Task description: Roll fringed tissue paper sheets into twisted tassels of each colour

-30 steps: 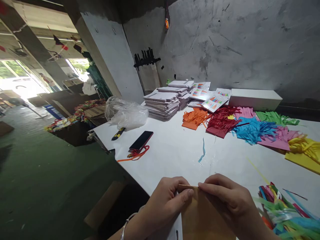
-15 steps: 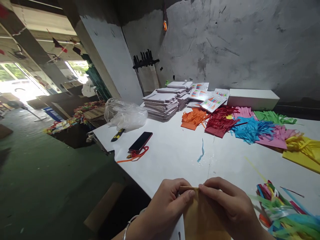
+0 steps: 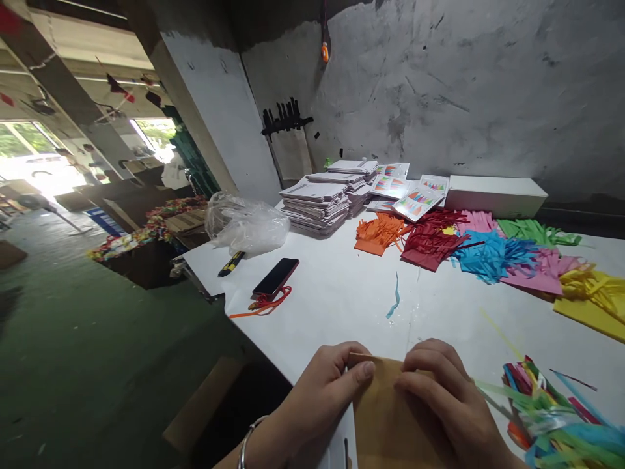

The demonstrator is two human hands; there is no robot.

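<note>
At the table's near edge I hold a piece of cardboard point(image 3: 385, 417), brown on the face toward me, with a white slotted part along its left side. My left hand point(image 3: 334, 384) pinches its upper left edge between thumb and fingers. On the upper right edge, my right hand point(image 3: 444, 391) has its fingers bent over the rim, thumb side low against the brown face. The cardboard's lower end runs out of view. To the right of my right hand lies a bundle of multicoloured tissue strips point(image 3: 561, 417).
Fringed tissue bunches in orange point(image 3: 378, 234), dark red point(image 3: 432, 241) and blue point(image 3: 493, 254) line the table's back. Behind them are stacked white packets point(image 3: 315, 205) and a white box point(image 3: 495, 195). A phone point(image 3: 276, 278), a utility knife point(image 3: 231, 264) and a plastic bag point(image 3: 249, 225) lie left.
My right hand has shifted right along the cardboard's top edge, away from my left hand, and more of the brown face shows between them. My left hand keeps its pinch.
</note>
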